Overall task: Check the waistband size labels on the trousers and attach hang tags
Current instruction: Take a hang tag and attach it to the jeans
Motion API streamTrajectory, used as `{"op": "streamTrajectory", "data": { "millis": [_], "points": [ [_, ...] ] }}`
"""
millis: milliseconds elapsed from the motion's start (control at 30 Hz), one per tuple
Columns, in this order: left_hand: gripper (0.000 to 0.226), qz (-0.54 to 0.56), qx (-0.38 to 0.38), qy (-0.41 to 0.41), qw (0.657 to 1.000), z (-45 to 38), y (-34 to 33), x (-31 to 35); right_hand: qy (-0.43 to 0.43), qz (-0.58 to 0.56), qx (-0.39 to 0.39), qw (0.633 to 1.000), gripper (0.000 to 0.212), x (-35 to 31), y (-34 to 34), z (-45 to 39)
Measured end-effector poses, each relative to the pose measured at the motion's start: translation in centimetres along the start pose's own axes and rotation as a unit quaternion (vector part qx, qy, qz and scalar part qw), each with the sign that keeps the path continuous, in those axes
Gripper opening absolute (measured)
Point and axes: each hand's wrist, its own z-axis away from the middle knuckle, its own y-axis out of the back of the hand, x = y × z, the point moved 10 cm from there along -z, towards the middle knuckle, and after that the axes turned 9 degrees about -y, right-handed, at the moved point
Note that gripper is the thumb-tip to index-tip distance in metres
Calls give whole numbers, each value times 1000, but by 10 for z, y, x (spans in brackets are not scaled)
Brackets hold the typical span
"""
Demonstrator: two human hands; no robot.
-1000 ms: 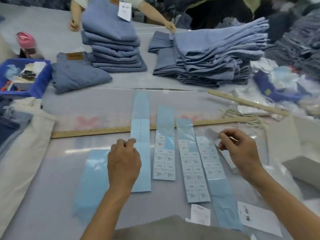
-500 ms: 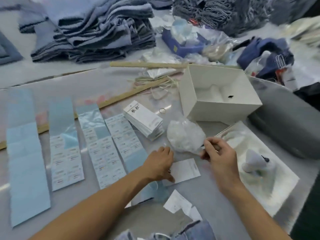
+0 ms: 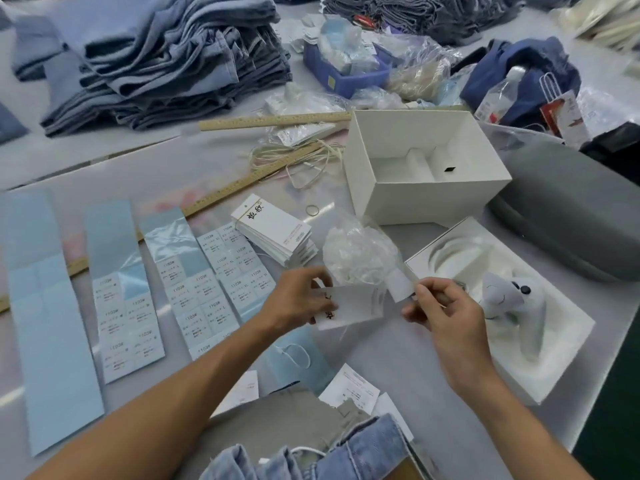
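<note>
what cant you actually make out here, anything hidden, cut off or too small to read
Head view, the only one:
- Hang tag: its print is partly covered by the left hand.
- White sticker pinched by the right hand: faces away, text not visible.
- Sticker sheets: small lines under the size codes too small to read.
- Jeans: cut off by the bottom edge, no waistband label visible.

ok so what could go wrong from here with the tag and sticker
1. The right hand pinches a small sticker by its edge; it might curl or land crooked on the tag held by the left hand.
2. The sheets show both L and XL stickers side by side, so a wrong size could be picked.
3. The plastic bag lies right beside the sticker and could catch its sticky side.
</note>
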Motion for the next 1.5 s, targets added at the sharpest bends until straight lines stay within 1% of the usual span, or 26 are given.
{"op": "streamTrajectory", "data": {
  "millis": [67, 133, 233, 300, 367, 400, 467, 500, 533, 633, 700, 767, 833, 900, 1067, 1167, 1367, 1500],
  "points": [
    [21, 19, -7, 2, 1000, 1, 9, 1, 3, -8, -19, 1000, 12, -5, -8, 3],
    [20, 17, -41, -4, 999, 4, 13, 2, 11, 1, -47, 999, 10, -10, -20, 9],
    [36, -7, -83, -17, 996, 13, 21, -1, 27, 44, -93, 994, 12, -16, -40, 20],
    [38, 35, -68, -5, 997, 21, 31, -6, 43, 74, -119, 989, 17, -19, -51, 27],
    [33, 106, -14, 11, 994, 29, 45, -10, 60, 101, -125, 985, 16, -24, -58, 31],
    [30, 140, 13, 15, 990, 33, 52, -10, 68, 111, -126, 983, 14, -26, -61, 34],
    [18, 184, 37, 9, 982, 40, 62, -4, 85, 123, -132, 980, 18, -31, -67, 38],
    [11, 196, 40, 5, 980, 42, 65, 0, 95, 129, -139, 977, 22, -34, -70, 42],
    [9, 210, 42, 3, 977, 45, 67, 4, 108, 138, -150, 973, 27, -38, -74, 45],
    [16, 272, 23, 9, 962, 50, 66, 15, 148, 162, -186, 958, 36, -49, -87, 58],
    [16, 315, -2, 5, 949, 53, 62, 25, 173, 165, -197, 951, 34, -58, -93, 66],
    [9, 339, -18, -3, 941, 55, 59, 33, 185, 152, -203, 949, 26, -66, -96, 71],
    [3, 345, -23, -8, 938, 58, 57, 38, 187, 141, -207, 950, 22, -68, -98, 72],
    [3, 352, -25, -12, 936, 60, 54, 42, 178, 133, -204, 953, 24, -65, -99, 70],
    [22, 365, -24, -19, 931, 61, 53, 46, 151, 126, -186, 963, 27, -54, -99, 61],
    [23, 361, -31, -24, 932, 62, 51, 49, 150, 143, -185, 961, 27, -51, -99, 58],
    [35, 356, -33, -21, 934, 64, 50, 50, 207, 210, -175, 939, 28, -56, -105, 62],
    [42, 318, -30, -33, 947, 65, 50, 52, 236, 244, -165, 926, 27, -56, -106, 65]
  ]
}}
